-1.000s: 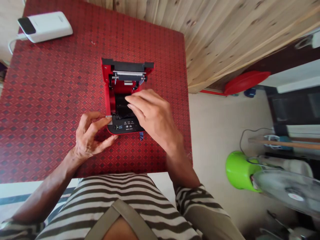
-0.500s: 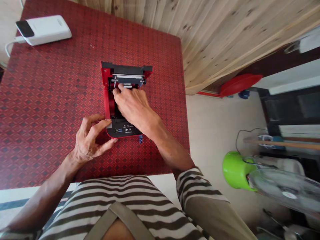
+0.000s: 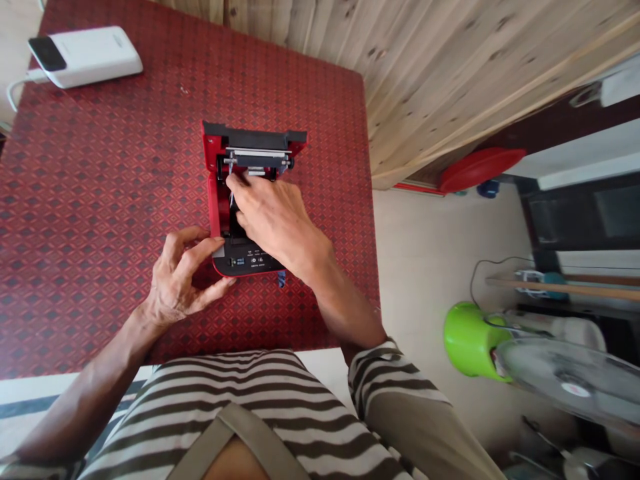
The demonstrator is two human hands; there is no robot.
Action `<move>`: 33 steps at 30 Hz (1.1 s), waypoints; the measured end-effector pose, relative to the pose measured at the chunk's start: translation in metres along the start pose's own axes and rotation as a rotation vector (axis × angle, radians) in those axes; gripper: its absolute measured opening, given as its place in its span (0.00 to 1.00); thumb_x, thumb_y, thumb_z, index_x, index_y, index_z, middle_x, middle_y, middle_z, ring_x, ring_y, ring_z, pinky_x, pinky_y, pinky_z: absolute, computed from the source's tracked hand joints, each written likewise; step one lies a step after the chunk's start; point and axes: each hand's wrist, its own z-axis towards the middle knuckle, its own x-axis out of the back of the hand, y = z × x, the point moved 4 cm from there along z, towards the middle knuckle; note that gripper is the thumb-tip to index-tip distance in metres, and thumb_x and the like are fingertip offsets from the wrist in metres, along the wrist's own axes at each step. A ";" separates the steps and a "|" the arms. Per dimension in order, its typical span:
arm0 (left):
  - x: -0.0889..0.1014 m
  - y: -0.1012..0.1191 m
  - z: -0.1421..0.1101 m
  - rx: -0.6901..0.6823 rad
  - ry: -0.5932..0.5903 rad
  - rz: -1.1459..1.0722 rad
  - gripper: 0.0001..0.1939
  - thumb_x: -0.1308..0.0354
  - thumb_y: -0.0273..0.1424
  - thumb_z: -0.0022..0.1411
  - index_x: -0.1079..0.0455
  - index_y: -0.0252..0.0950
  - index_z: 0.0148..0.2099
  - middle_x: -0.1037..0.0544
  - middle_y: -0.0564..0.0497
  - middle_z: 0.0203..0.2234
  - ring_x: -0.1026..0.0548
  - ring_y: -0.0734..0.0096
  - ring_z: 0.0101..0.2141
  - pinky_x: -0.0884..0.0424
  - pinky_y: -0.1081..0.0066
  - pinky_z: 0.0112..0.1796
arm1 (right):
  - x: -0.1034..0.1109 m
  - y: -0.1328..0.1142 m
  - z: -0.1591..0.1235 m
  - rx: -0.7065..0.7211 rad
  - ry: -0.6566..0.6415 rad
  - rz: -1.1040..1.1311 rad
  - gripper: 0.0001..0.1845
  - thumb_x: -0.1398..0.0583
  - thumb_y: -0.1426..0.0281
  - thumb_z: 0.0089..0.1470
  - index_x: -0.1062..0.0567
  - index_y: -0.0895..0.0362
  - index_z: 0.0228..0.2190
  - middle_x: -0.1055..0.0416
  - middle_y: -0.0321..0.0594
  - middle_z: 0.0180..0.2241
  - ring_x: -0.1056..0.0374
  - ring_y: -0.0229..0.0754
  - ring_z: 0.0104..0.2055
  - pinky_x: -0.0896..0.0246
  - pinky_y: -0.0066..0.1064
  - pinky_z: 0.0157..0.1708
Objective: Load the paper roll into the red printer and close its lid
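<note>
View: head camera looking down over a person's chest at a square counter, with both forearms reaching forward.

Printer: a red and black receipt printer [image 3: 247, 261] sits near the middle of the counter, its cover hinged open at the far end. A metal roller assembly [image 3: 257, 160] spans the raised cover. The paper compartment stands open, with a black button panel at the near end.

Left hand: the left hand [image 3: 180, 277] clasps the printer's near left corner. Its curled fingers [image 3: 197, 248] reach a pale strip [image 3: 217, 250] on the corner, and the thumb rests at the lower edge.

Right hand: the right hand [image 3: 273, 223] lies over the paper compartment, with its fingers [image 3: 237, 187] bent down near the roller. A thin dark sliver [image 3: 231, 200] shows by the fingertips, too small to identify, and whether they grip it cannot be told.

Counter: the counter [image 3: 100, 220] has a red diamond-patterned cover. A white power bank [image 3: 85, 57] with a dark panel and white cable lies at its far left corner.

Surroundings: a pale wooden plank wall [image 3: 450, 80] runs beyond the counter. On the beige floor [image 3: 430, 233] to the right stand a green plastic object [image 3: 470, 340] and a fan [image 3: 565, 380].

Person: a striped shirt [image 3: 225, 407] fills the bottom of the view.
</note>
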 end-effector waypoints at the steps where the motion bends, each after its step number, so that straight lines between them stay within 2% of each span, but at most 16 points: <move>1: 0.000 -0.001 -0.001 0.001 -0.005 -0.001 0.33 0.23 0.51 0.84 0.21 0.47 0.81 0.13 0.37 0.61 0.09 0.49 0.55 0.05 0.56 0.51 | 0.001 0.000 -0.003 -0.001 -0.002 0.003 0.32 0.42 0.81 0.82 0.20 0.60 0.79 0.10 0.63 0.68 0.09 0.66 0.65 0.10 0.56 0.65; 3: 0.000 -0.002 -0.002 0.001 -0.025 0.009 0.33 0.22 0.50 0.84 0.21 0.48 0.81 0.13 0.36 0.62 0.09 0.48 0.56 0.04 0.54 0.53 | 0.003 0.001 -0.013 -0.018 -0.005 0.017 0.27 0.40 0.81 0.82 0.15 0.57 0.73 0.10 0.59 0.66 0.09 0.63 0.63 0.12 0.52 0.62; 5: 0.001 -0.003 -0.004 0.006 -0.044 0.030 0.33 0.23 0.51 0.84 0.23 0.49 0.81 0.13 0.37 0.62 0.09 0.47 0.57 0.03 0.52 0.53 | 0.006 0.005 -0.025 -0.017 0.046 0.072 0.23 0.38 0.80 0.83 0.13 0.55 0.68 0.10 0.54 0.64 0.09 0.60 0.60 0.13 0.48 0.59; 8: 0.001 -0.004 -0.003 0.009 -0.051 0.036 0.33 0.24 0.51 0.85 0.24 0.50 0.82 0.14 0.37 0.61 0.09 0.48 0.57 0.03 0.51 0.54 | 0.014 0.021 -0.050 0.063 0.283 0.293 0.14 0.32 0.74 0.81 0.12 0.52 0.61 0.09 0.45 0.60 0.12 0.50 0.50 0.15 0.43 0.53; 10: 0.001 -0.003 -0.001 -0.004 -0.035 0.014 0.36 0.22 0.50 0.84 0.25 0.51 0.84 0.14 0.38 0.62 0.10 0.48 0.58 0.04 0.52 0.55 | 0.017 0.044 -0.066 0.106 0.481 0.533 0.08 0.27 0.68 0.77 0.14 0.50 0.54 0.10 0.40 0.53 0.18 0.45 0.39 0.17 0.41 0.43; 12: 0.001 -0.002 0.002 -0.043 -0.015 0.007 0.39 0.21 0.48 0.84 0.28 0.50 0.87 0.14 0.39 0.62 0.11 0.50 0.59 0.06 0.55 0.56 | 0.012 0.074 -0.075 0.065 0.629 0.747 0.12 0.22 0.61 0.72 0.17 0.48 0.50 0.12 0.37 0.47 0.24 0.43 0.34 0.22 0.40 0.35; 14: 0.001 -0.001 0.004 -0.088 -0.002 0.031 0.41 0.23 0.49 0.85 0.30 0.46 0.89 0.15 0.39 0.61 0.11 0.51 0.59 0.07 0.58 0.56 | -0.003 0.106 -0.074 -0.029 0.701 0.876 0.21 0.20 0.51 0.70 0.20 0.45 0.49 0.15 0.35 0.46 0.23 0.44 0.37 0.22 0.39 0.35; 16: 0.001 -0.001 0.005 -0.120 -0.002 0.068 0.40 0.25 0.50 0.87 0.30 0.43 0.89 0.15 0.38 0.60 0.12 0.51 0.59 0.08 0.59 0.55 | -0.025 0.132 -0.065 -0.086 0.722 0.954 0.29 0.19 0.42 0.68 0.22 0.44 0.51 0.16 0.36 0.50 0.21 0.46 0.43 0.19 0.39 0.39; 18: 0.001 -0.002 0.005 -0.130 -0.003 0.098 0.39 0.27 0.50 0.88 0.30 0.42 0.89 0.16 0.37 0.60 0.13 0.51 0.58 0.09 0.58 0.55 | -0.048 0.149 -0.052 -0.106 0.736 1.022 0.34 0.18 0.38 0.65 0.24 0.44 0.50 0.18 0.35 0.48 0.24 0.43 0.40 0.20 0.37 0.36; 21: 0.001 -0.003 0.005 -0.135 -0.009 0.125 0.40 0.28 0.51 0.88 0.31 0.42 0.89 0.16 0.38 0.60 0.13 0.51 0.57 0.08 0.56 0.55 | -0.074 0.161 -0.039 -0.118 0.746 1.056 0.35 0.18 0.36 0.64 0.25 0.44 0.48 0.21 0.31 0.44 0.29 0.39 0.34 0.26 0.34 0.31; 25: 0.002 -0.003 0.006 -0.140 -0.023 0.134 0.40 0.28 0.51 0.88 0.31 0.41 0.89 0.15 0.38 0.60 0.13 0.51 0.57 0.08 0.56 0.55 | -0.089 0.167 -0.035 -0.130 0.769 1.049 0.31 0.20 0.38 0.67 0.24 0.44 0.47 0.21 0.30 0.42 0.30 0.38 0.31 0.30 0.34 0.29; 28: 0.003 -0.002 0.005 -0.127 -0.024 0.121 0.39 0.27 0.50 0.87 0.30 0.43 0.88 0.15 0.39 0.59 0.12 0.51 0.56 0.08 0.56 0.55 | -0.101 0.174 -0.033 -0.198 0.775 1.018 0.30 0.20 0.40 0.66 0.24 0.44 0.47 0.18 0.30 0.42 0.27 0.40 0.33 0.29 0.35 0.33; 33: 0.003 -0.003 0.001 -0.027 -0.041 0.084 0.36 0.25 0.48 0.85 0.28 0.51 0.86 0.13 0.38 0.60 0.11 0.46 0.57 0.05 0.48 0.55 | -0.128 0.178 -0.025 -0.288 0.620 0.991 0.24 0.22 0.50 0.65 0.23 0.46 0.52 0.14 0.33 0.48 0.19 0.43 0.40 0.21 0.39 0.46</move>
